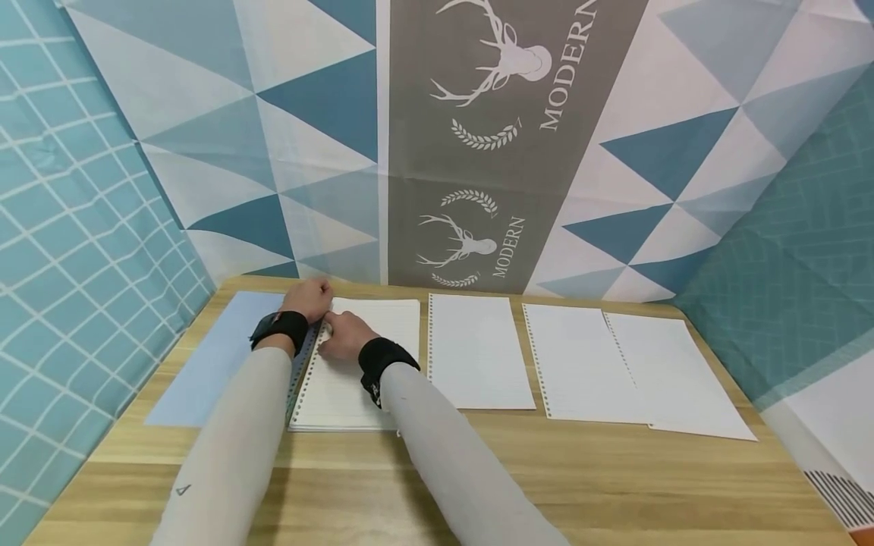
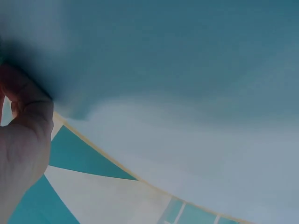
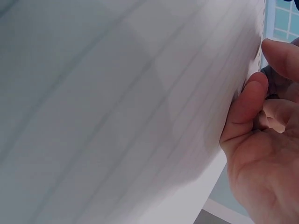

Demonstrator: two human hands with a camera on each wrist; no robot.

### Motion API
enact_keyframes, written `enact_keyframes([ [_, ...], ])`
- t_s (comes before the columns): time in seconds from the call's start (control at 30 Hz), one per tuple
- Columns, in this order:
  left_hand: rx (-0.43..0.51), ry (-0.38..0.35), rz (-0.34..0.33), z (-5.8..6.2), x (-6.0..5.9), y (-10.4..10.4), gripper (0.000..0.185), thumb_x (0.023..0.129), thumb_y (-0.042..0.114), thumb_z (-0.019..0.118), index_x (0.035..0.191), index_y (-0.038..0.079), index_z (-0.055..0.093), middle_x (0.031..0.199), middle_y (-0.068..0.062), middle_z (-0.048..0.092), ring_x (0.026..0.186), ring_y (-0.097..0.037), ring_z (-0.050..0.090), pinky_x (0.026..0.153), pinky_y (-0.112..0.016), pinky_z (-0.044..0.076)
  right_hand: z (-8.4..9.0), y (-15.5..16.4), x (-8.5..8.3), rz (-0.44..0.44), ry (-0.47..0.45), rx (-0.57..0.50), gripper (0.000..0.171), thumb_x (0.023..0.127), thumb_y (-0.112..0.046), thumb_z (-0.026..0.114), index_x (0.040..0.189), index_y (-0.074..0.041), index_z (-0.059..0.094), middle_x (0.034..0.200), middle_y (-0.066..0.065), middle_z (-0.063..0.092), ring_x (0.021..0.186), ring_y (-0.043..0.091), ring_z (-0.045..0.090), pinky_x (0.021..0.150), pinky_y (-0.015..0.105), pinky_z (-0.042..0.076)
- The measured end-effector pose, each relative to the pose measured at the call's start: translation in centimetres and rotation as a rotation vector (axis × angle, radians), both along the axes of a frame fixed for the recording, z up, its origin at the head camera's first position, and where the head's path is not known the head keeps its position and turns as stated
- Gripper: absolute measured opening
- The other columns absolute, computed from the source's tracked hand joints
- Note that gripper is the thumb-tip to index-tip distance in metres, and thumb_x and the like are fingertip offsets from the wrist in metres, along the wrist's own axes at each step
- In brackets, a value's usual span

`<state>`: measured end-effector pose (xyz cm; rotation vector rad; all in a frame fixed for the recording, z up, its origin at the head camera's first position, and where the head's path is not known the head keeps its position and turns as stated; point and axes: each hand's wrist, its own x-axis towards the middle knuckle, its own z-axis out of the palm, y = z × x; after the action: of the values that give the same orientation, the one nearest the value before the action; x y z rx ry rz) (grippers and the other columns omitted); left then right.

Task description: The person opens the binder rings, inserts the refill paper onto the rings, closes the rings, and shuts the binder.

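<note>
Tabletop of light-brown striped wood grain [image 1: 601, 485] at the near side, satin look. Two light grey fabric sleeves [image 1: 239, 425] reach across it, ending in black wrist straps [image 1: 389, 360]. Stack of white ruled paper [image 1: 348, 390], rectangular, thin layered edges, row of punched holes down its left side, lies flat left of centre. Smooth pale blue flat cover [image 1: 221, 356] just left of it, holes along its right side.

Right hand [image 1: 347, 337] rests over the stack's far half, bent fingers at the holed edge; thumb and forefinger tips near each other. Left hand [image 1: 309, 299] slightly farther, at the stack's far left corner, fingers bent, beside the blue cover. Cannot tell if either is clamped on paper; contact hidden.

To the right: single white punched sheet [image 1: 478, 353], then two overlapping white punched sheets [image 1: 587, 364]. Far: creased fabric backdrop [image 1: 328, 144], blue-and-white triangles, grey deer-print panel [image 1: 464, 174].
</note>
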<state>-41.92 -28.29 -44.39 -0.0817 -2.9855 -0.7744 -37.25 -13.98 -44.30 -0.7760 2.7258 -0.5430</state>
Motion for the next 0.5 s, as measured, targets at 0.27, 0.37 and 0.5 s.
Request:
enact_keyframes([
  [0.27, 0.003, -0.083, -0.092, 0.33, 0.05, -0.76, 0.03, 0.107, 0.024, 0.04, 0.109, 0.001, 0.06, 0.106, -0.023, 0.06, 0.086, -0.036, 0.055, 0.078, -0.045, 0.044, 0.18, 0.13, 0.36, 0.006, -0.05, -0.024, 0.069, 0.097, -0.025, 0.067, 0.159, -0.019, 0.037, 0.149, 0.006, 0.058, 0.139, 0.018, 0.053, 0.113, 0.026, 0.043],
  [0.37, 0.012, -0.084, -0.083, 0.67, 0.26, -0.76, 0.03, 0.107, 0.024, 0.043, 0.109, 0.001, 0.062, 0.109, -0.022, 0.061, 0.089, -0.036, 0.055, 0.081, -0.046, 0.044, 0.27, 0.18, 0.31, 0.008, -0.053, -0.033, 0.069, 0.097, -0.025, 0.066, 0.159, -0.019, 0.035, 0.149, 0.005, 0.057, 0.14, 0.018, 0.053, 0.113, 0.027, 0.043],
  [0.5, 0.04, -0.09, -0.03, 0.7, 0.19, -0.58, 0.028, 0.102, 0.023, 0.043, 0.086, 0.004, 0.056, 0.083, -0.013, 0.054, 0.075, -0.029, 0.05, 0.072, -0.038, 0.039, 0.57, 0.41, 0.51, 0.002, -0.058, -0.05, 0.068, 0.097, -0.025, 0.066, 0.158, -0.019, 0.037, 0.148, 0.006, 0.058, 0.138, 0.018, 0.055, 0.111, 0.026, 0.044],
])
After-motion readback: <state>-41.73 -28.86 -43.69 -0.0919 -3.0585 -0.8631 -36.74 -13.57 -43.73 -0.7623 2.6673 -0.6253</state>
